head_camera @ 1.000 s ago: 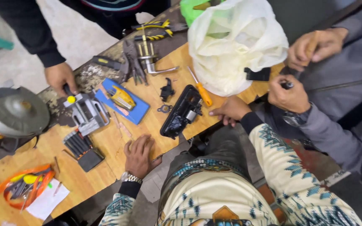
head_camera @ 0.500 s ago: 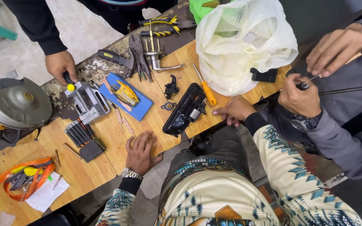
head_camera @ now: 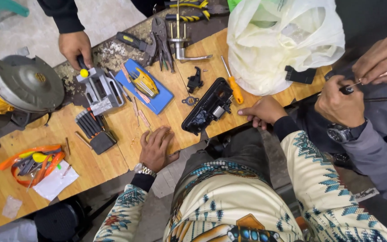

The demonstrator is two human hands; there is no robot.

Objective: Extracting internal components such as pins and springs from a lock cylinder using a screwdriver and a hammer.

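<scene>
Our hands on the counter (head_camera: 113, 166), black lock case between them

Left hand (head_camera: 156, 149) flat and empty; right hand (head_camera: 265, 111) (fingers curled, holding nothing) beside the black lock case (head_camera: 207, 106), which we should steady firmly.

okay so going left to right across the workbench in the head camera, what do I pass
Grinder → orange strap bundle → small vise → blue tray → left hand → black lock housing → orange screwdriver → right hand → white plastic bag.
</scene>
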